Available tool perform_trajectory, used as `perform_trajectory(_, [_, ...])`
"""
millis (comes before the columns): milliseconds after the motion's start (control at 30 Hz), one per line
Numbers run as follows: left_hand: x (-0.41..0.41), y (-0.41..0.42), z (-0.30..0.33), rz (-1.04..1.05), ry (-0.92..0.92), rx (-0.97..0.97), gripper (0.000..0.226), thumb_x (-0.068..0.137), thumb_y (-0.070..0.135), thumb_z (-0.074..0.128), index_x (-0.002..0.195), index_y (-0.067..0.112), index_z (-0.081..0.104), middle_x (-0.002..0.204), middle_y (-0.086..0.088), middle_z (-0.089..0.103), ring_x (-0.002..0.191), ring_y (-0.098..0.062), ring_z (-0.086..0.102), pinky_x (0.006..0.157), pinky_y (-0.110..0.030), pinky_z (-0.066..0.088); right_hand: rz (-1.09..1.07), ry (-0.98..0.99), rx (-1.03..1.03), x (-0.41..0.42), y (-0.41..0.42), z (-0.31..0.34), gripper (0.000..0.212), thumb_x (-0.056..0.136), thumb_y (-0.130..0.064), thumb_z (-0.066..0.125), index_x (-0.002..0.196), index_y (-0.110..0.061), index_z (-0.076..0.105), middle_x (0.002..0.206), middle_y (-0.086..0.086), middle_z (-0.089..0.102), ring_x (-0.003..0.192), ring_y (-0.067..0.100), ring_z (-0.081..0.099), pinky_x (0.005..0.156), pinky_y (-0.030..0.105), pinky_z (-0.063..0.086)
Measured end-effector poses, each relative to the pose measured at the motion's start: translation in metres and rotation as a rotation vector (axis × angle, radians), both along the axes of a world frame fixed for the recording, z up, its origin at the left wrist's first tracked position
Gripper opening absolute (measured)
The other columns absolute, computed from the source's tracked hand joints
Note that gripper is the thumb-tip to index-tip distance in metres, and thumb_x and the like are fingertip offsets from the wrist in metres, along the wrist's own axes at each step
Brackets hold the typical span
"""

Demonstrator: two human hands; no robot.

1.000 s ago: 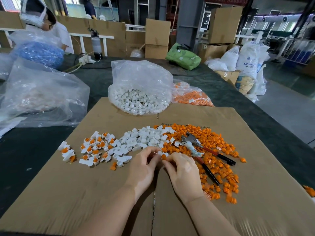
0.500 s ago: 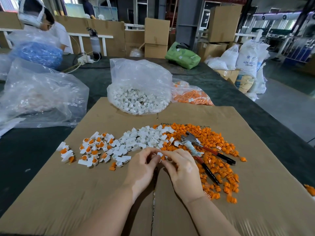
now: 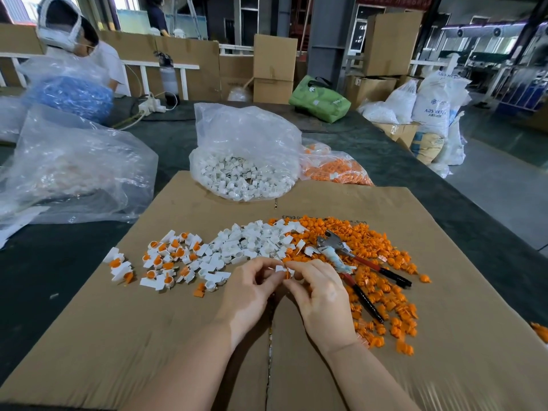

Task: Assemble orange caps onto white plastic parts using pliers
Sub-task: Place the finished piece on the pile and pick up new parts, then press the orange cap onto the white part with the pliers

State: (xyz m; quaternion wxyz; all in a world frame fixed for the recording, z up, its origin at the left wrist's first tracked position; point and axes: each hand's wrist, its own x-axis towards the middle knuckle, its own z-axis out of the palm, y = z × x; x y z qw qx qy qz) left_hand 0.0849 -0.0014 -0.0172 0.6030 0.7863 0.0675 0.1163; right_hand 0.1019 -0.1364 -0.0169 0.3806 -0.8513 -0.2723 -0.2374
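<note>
2 dozen or so finished pieces (image 3: pixel 166 261), white bodies with orange caps seated, lie at the left of the cardboard sheet (image 3: pixel 444 336) on the worktop (image 3: pixel 44 277), a few set apart at the far left. Just right of them sits a loose heap of bare white parts (image 3: pixel 255 241), and beyond that a far larger spread of orange caps (image 3: pixel 382 262), so by my reckoning only a small share of the job is done.

At the near edge of the white heap both hands meet. The left hand (image 3: pixel 249 295) has its grip pinched on a small white part (image 3: pixel 279 268), fingertips curled round it. The right hand (image 3: pixel 320 298) pinches an orange cap (image 3: pixel 287 274) against that part from the other side; whether the cap is already seated I cannot tell, as fingers hide the joint. The white part looks like a small blocky moulding with a flat tab; the cap is a tiny bright stud.

Right of the hands, the pliers (image 3: pixel 350 262) lie untouched on the orange caps, jaws pointing away, red and black handles splayed toward the near right. Pressing this cap home with them appears yet to come.

Behind, 1 clear bag of white parts (image 3: pixel 243 173) and 1 bag of orange caps (image 3: pixel 335 170) suggest plenty of stock remains.
</note>
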Motion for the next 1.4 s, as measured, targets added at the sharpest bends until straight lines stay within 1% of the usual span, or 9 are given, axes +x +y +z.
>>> perform_trajectory(333, [0.000,0.002,-0.001,-0.029,0.003,-0.003,0.010,0.088,0.020,0.065,0.097,0.020,0.068,0.069,0.000,0.059,0.064,-0.005,0.055,0.058,-0.008,0.041,-0.009,-0.006,-0.025,0.001,-0.001,-0.002,0.021,0.077,-0.008,0.074,0.098,-0.013,0.071,0.081,-0.002,0.062,0.078,0.017,0.058,0.070,0.039,0.050])
perform_trajectory(533, [0.002,0.001,0.000,0.024,0.014,-0.114,0.010,0.087,0.018,0.066,0.087,0.029,0.065,0.075,-0.009,0.063,0.066,-0.008,0.059,0.056,-0.006,0.042,-0.279,-0.044,-0.097,0.006,-0.012,0.002,0.027,0.084,-0.030,0.068,0.107,-0.016,0.068,0.101,-0.002,0.065,0.101,0.020,0.058,0.089,0.034,0.031])
perform_trajectory(667, [0.005,0.001,0.000,0.050,0.061,-0.110,0.009,0.087,0.024,0.065,0.089,0.032,0.063,0.074,-0.006,0.063,0.069,-0.004,0.060,0.060,-0.001,0.040,-0.615,0.270,-0.405,0.025,-0.036,0.014,0.047,0.094,-0.045,0.043,0.133,-0.020,0.046,0.133,0.003,0.048,0.127,0.023,0.038,0.110,0.044,0.017])
perform_trajectory(800, [0.010,0.002,-0.001,0.066,0.085,-0.135,0.006,0.086,0.025,0.066,0.089,0.030,0.064,0.070,0.002,0.060,0.062,0.003,0.057,0.060,-0.007,0.040,-0.633,0.611,-0.580,0.042,-0.051,0.021,0.054,0.084,-0.043,0.046,0.132,-0.019,0.040,0.140,0.006,0.037,0.133,0.027,0.028,0.112,0.055,0.007])
perform_trajectory(933, [0.014,0.002,-0.001,0.089,0.117,-0.216,0.007,0.085,0.022,0.068,0.090,0.027,0.066,0.068,0.003,0.060,0.068,-0.006,0.058,0.069,-0.022,0.042,-0.592,0.557,-0.697,0.046,-0.052,0.025,0.042,0.087,-0.045,0.043,0.119,-0.019,0.049,0.128,0.001,0.044,0.125,0.023,0.037,0.112,0.056,0.008])
perform_trajectory(1067, [0.017,0.002,0.002,0.116,0.136,-0.314,0.006,0.085,0.015,0.068,0.091,0.019,0.068,0.072,-0.001,0.066,0.073,-0.016,0.062,0.076,-0.029,0.047,-0.576,0.456,-0.649,0.043,-0.049,0.032,0.037,0.090,-0.041,0.041,0.114,-0.014,0.046,0.122,0.005,0.047,0.115,0.026,0.042,0.099,0.041,0.034])
perform_trajectory(1200, [0.022,0.005,0.010,0.160,0.165,-0.594,0.007,0.087,0.003,0.063,0.094,0.004,0.065,0.074,-0.009,0.068,0.057,-0.009,0.064,0.052,-0.016,0.049,-0.429,0.440,-0.538,0.036,-0.040,0.053,0.031,0.094,-0.039,0.040,0.107,-0.011,0.046,0.111,0.009,0.051,0.106,0.028,0.047,0.085,0.035,0.041])
perform_trajectory(1300, [0.025,0.008,0.016,0.157,0.170,-0.630,0.005,0.088,0.005,0.063,0.093,0.005,0.064,0.075,-0.007,0.066,0.056,-0.010,0.060,0.056,-0.018,0.047,-0.211,0.547,-0.434,0.027,-0.026,0.066,0.031,0.094,-0.039,0.039,0.097,-0.011,0.052,0.094,0.006,0.057,0.088,0.025,0.054,0.069,0.033,0.040])
perform_trajectory(1400, [0.028,0.008,0.022,0.155,0.145,-0.636,0.003,0.088,0.005,0.064,0.090,0.005,0.065,0.070,-0.003,0.066,0.054,-0.007,0.059,0.055,-0.018,0.048,-0.002,0.815,-0.252,0.017,-0.016,0.073,0.029,0.092,-0.033,0.043,0.078,-0.008,0.048,0.075,0.007,0.050,0.063,0.021,0.045,0.060,0.032,0.033])
